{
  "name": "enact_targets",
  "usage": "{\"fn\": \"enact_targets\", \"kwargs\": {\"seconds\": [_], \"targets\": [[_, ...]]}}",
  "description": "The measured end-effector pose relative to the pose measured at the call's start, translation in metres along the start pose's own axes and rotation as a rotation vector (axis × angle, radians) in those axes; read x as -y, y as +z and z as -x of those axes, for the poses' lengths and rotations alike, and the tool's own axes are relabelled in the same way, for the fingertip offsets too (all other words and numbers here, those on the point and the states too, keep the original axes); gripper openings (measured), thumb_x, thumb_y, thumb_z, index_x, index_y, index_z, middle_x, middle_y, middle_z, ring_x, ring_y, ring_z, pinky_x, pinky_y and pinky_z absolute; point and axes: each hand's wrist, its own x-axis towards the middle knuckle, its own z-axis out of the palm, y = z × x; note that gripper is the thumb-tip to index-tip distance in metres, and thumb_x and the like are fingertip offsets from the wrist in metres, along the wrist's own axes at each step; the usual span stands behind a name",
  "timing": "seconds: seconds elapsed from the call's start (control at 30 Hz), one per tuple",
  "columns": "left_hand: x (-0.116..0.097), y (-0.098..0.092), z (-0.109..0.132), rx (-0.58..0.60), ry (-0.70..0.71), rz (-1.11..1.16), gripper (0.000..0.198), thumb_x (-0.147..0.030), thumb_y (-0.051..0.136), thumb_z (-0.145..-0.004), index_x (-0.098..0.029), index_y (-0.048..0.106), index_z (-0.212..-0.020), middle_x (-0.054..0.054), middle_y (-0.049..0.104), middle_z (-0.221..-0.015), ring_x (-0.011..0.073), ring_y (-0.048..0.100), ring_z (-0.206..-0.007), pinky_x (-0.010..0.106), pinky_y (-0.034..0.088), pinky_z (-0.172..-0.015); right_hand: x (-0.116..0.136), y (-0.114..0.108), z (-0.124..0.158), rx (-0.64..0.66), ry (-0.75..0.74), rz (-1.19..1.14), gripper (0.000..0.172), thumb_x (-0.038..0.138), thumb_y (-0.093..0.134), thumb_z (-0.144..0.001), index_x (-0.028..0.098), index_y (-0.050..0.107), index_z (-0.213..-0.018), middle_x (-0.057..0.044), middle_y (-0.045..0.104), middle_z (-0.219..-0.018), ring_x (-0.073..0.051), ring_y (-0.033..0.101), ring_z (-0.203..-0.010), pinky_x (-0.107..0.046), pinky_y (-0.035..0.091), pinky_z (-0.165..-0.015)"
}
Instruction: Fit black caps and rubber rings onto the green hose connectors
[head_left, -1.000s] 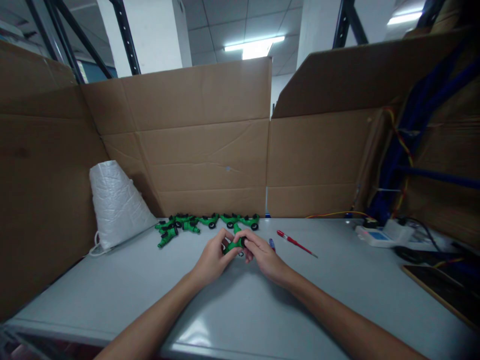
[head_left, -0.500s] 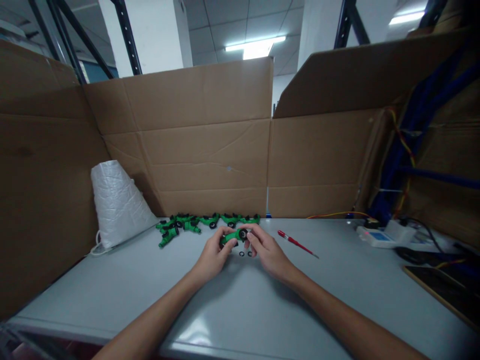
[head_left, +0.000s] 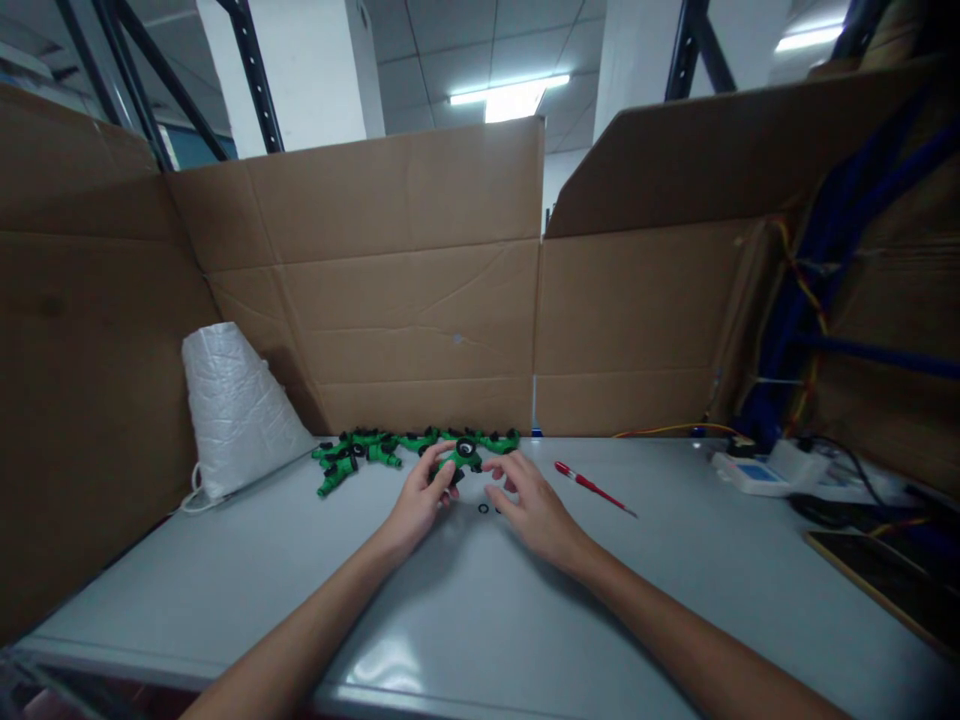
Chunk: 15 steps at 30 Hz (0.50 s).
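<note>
My left hand (head_left: 421,503) is closed on a green and black plastic fitting (head_left: 466,458) with a round black-rimmed opening facing me, held above the table. Just to the right of it, my right hand (head_left: 531,500) has its fingers bent and apart, with nothing visible in them. Whether a fingertip touches the fitting's end is hard to tell. Below, between the hands, a small black ring (head_left: 483,509) lies on the table, and a second one is partly covered by my right thumb. Similar green fittings (head_left: 367,447) lie in a group along the back.
A red screwdriver (head_left: 596,488) lies right of my hands on the grey table (head_left: 480,620). White foam wrap (head_left: 232,410) stands at the left. Cardboard walls (head_left: 412,310) enclose the back and sides. A power strip (head_left: 765,474) with cables sits at the right.
The fitting has turned in my left hand, so its round opening now faces up and toward me. My right fingers have come off it and spread a little.
</note>
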Motion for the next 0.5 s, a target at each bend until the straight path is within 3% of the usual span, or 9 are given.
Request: {"fn": "enact_targets", "kwargs": {"seconds": [0.23,0.5], "targets": [[0.0019,0.0013,0.0026,0.119,-0.131,0.182,0.074,-0.064,0.071,-0.088,-0.026,0.047,-0.147,0.003,0.066,-0.093,0.0148,0.063,-0.073,0.025,0.044,-0.064,-0.0027,0.0,0.0,-0.053,0.039,-0.024,0.024,0.031,0.062,-0.096,0.025,0.057,-0.119,-0.007,0.064,-0.116,-0.024,0.062,-0.096,-0.04,0.05,-0.088],[-0.0035,0.0009,0.005,0.196,-0.148,0.142,0.077,-0.065,0.068,-0.091,-0.027,0.043,-0.153,0.005,0.071,-0.092,0.0153,0.064,-0.068,0.026,0.044,-0.063,0.0006,0.0004,-0.0007,0.041,0.038,-0.088,0.02,0.029,0.055,-0.101,0.025,0.06,-0.119,-0.006,0.072,-0.115,-0.026,0.066,-0.108,-0.041,0.048,-0.095]]}}
